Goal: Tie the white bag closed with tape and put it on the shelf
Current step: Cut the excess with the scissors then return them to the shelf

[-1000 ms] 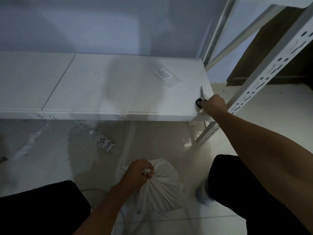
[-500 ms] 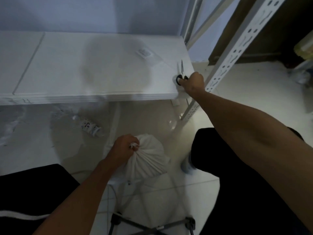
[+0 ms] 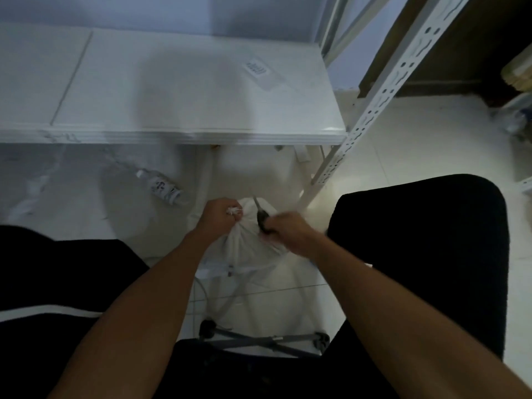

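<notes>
Left hand (image 3: pixel 220 216) is fisted tight around the gathered neck of the white bag (image 3: pixel 247 249) on the floor, right hand (image 3: pixel 290 234) clenches scissors (image 3: pixel 260 216) beside it, so shelf (image 3: pixel 201 90) placement looks yet to come.

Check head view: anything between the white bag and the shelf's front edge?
Bare floor tile only. White bag sits on the floor below the shelf; the bottle lies off left.

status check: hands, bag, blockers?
Left hand gripping white bag neck, bag on floor. Right hand holding scissors at the neck. Shelf clear, nothing blocking.
</notes>
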`<action>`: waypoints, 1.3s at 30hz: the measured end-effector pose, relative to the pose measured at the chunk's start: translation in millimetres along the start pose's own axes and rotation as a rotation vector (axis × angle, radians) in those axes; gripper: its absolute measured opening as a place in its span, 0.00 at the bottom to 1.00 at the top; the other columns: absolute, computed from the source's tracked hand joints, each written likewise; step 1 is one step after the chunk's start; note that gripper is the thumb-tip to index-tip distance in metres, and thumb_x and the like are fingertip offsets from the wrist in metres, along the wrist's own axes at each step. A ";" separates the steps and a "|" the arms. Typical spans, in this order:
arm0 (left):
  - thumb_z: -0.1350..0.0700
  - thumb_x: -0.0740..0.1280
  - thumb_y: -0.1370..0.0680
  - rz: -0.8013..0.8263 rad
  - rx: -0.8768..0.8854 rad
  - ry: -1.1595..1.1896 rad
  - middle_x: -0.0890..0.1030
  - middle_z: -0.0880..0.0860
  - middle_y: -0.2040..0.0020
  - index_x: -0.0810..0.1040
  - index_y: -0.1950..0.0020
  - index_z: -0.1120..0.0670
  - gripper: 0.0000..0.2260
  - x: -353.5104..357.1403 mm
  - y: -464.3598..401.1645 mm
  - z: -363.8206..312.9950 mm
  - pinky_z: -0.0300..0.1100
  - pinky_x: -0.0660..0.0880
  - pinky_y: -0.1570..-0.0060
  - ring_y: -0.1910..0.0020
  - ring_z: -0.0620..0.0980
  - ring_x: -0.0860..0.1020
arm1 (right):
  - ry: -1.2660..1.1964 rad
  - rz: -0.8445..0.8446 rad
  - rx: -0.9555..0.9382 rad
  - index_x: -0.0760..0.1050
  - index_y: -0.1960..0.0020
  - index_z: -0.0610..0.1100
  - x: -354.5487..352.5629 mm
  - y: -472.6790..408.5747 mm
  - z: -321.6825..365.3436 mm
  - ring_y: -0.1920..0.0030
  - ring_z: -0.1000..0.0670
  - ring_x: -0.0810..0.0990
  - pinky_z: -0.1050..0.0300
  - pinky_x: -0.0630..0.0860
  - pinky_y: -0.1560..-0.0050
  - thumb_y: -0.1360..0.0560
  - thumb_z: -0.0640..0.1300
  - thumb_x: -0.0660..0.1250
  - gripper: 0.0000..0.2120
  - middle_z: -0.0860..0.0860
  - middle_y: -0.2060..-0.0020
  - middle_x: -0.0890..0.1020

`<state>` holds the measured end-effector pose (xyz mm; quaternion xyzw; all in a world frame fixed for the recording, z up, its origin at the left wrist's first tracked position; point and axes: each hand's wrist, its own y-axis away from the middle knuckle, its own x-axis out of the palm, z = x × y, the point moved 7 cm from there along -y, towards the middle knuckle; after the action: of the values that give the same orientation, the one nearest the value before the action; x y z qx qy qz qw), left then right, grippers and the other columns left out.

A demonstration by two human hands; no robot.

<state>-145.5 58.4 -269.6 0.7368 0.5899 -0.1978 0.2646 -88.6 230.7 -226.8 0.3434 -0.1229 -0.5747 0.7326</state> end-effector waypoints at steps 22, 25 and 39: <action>0.63 0.74 0.32 0.013 -0.104 0.157 0.85 0.57 0.57 0.85 0.58 0.58 0.04 -2.1 -5.5 12.6 0.37 0.74 0.56 0.57 0.51 0.82 | 0.186 -0.097 0.072 0.73 0.69 0.44 29.1 3.2 -66.4 0.71 0.49 0.67 0.54 0.63 0.66 0.31 0.59 0.74 0.21 0.46 0.73 0.71; 0.64 0.75 0.33 0.012 -0.157 0.221 0.85 0.56 0.57 0.85 0.57 0.57 0.06 -6.0 -4.3 15.3 0.35 0.74 0.57 0.58 0.48 0.81 | 0.203 -0.082 0.055 0.73 0.68 0.44 30.8 2.0 -59.9 0.71 0.48 0.67 0.53 0.63 0.65 0.30 0.59 0.72 0.21 0.45 0.72 0.71; 0.61 0.78 0.36 0.024 -0.187 0.191 0.80 0.54 0.56 0.78 0.52 0.59 0.15 -8.6 -3.3 16.4 0.37 0.70 0.63 0.60 0.49 0.76 | 0.292 -0.101 0.033 0.69 0.72 0.44 38.4 -8.8 -40.0 0.75 0.51 0.69 0.58 0.64 0.70 0.30 0.60 0.71 0.24 0.50 0.76 0.72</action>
<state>-150.3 42.1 -277.8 0.7314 0.6194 -0.0677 0.2770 -60.4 208.7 -270.0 0.4411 -0.0072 -0.5529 0.7069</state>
